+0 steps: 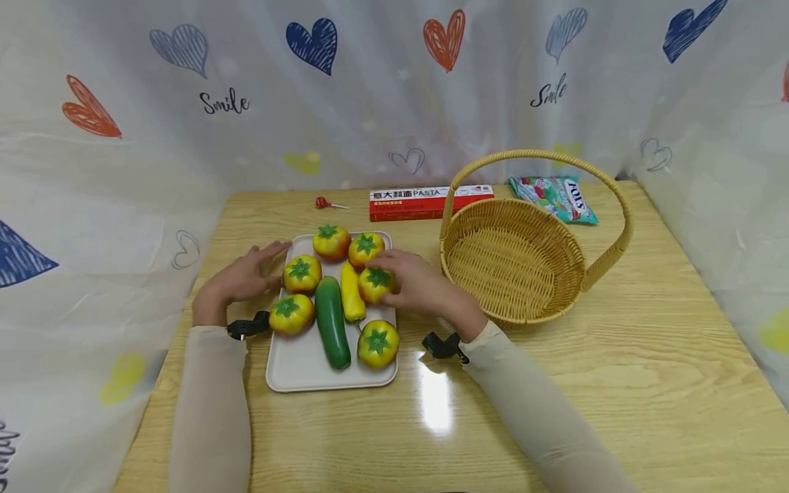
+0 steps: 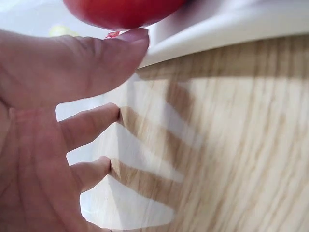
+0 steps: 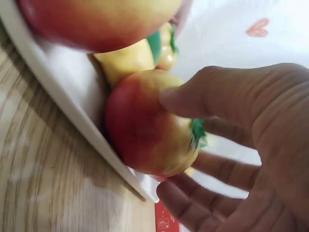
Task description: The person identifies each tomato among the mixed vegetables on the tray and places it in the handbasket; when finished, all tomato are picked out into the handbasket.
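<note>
A white tray [image 1: 302, 363] holds several red-and-yellow toy tomatoes with green star-shaped tops, a green cucumber [image 1: 332, 322] and a yellow pepper [image 1: 353, 293]. My right hand [image 1: 425, 284] grips the tomato [image 3: 145, 121] at the tray's right side, thumb on its upper side and fingers around the far side. At the tray's left edge my left hand [image 1: 243, 277] is spread with nothing in it. Its thumb lies close to a tomato [image 2: 120, 9], and its other fingers point toward the wood beyond the tray.
A wicker basket [image 1: 514, 263] with a tall handle stands right of the tray, near my right forearm. Behind are a red pasta box [image 1: 407, 205], a lollipop [image 1: 322, 203] and a green candy bag [image 1: 555, 196]. A printed curtain [image 1: 370, 103] hangs along the table's back.
</note>
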`<act>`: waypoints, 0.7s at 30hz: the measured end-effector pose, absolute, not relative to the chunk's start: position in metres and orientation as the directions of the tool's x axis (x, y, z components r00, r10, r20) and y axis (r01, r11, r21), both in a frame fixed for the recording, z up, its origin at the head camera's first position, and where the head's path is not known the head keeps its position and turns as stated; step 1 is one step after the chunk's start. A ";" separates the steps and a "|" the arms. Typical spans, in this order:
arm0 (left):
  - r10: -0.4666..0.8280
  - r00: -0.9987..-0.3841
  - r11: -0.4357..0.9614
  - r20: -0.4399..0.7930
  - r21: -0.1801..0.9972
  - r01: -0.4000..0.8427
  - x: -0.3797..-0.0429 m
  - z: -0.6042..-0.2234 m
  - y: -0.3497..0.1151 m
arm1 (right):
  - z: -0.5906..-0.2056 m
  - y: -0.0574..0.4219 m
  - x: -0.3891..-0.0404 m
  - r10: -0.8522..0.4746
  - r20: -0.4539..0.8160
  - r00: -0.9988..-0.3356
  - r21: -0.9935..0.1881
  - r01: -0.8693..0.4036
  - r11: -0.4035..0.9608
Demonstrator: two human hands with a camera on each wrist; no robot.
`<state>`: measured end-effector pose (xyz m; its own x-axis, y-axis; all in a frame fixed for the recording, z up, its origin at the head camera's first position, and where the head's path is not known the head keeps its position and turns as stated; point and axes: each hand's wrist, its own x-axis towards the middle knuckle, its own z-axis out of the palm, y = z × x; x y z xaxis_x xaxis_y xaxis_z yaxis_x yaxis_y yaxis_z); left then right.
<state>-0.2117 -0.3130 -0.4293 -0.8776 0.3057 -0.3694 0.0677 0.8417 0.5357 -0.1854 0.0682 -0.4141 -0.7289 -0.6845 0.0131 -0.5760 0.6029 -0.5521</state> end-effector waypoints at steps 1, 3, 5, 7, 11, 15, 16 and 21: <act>0.309 -0.877 0.841 -0.367 0.536 0.072 -0.212 -0.429 -0.313 | -0.414 0.068 -0.185 -0.674 0.000 -0.739 -0.549 -0.564 0.617; 0.310 -0.877 0.841 -0.367 0.536 0.073 -0.212 -0.427 -0.312 | -0.413 0.069 -0.184 -0.656 -0.025 -0.755 -0.549 -0.538 0.640; 0.306 -0.878 0.843 -0.368 0.533 0.071 -0.213 -0.426 -0.311 | -0.412 0.071 -0.183 -0.647 -0.044 -0.761 -0.554 -0.521 0.650; 0.303 -0.879 0.846 -0.369 0.529 0.069 -0.214 -0.425 -0.310 | -0.411 0.073 -0.183 -0.652 -0.050 -0.756 -0.556 -0.521 0.647; 0.299 -0.879 0.852 -0.372 0.519 0.070 -0.215 -0.426 -0.310 | -0.410 0.076 -0.184 -0.676 -0.049 -0.736 -0.561 -0.539 0.628; 0.290 -0.880 0.850 -0.375 0.523 0.058 -0.215 -0.428 -0.310 | -0.408 0.078 -0.184 -0.681 -0.060 -0.730 -0.581 -0.529 0.618; 0.286 -0.880 0.849 -0.379 0.526 0.050 -0.214 -0.428 -0.310 | -0.407 0.078 -0.184 -0.685 -0.063 -0.726 -0.584 -0.530 0.615; 0.264 -0.879 0.853 -0.396 0.522 0.021 -0.211 -0.428 -0.311 | -0.406 0.079 -0.184 -0.713 -0.063 -0.699 -0.595 -0.547 0.589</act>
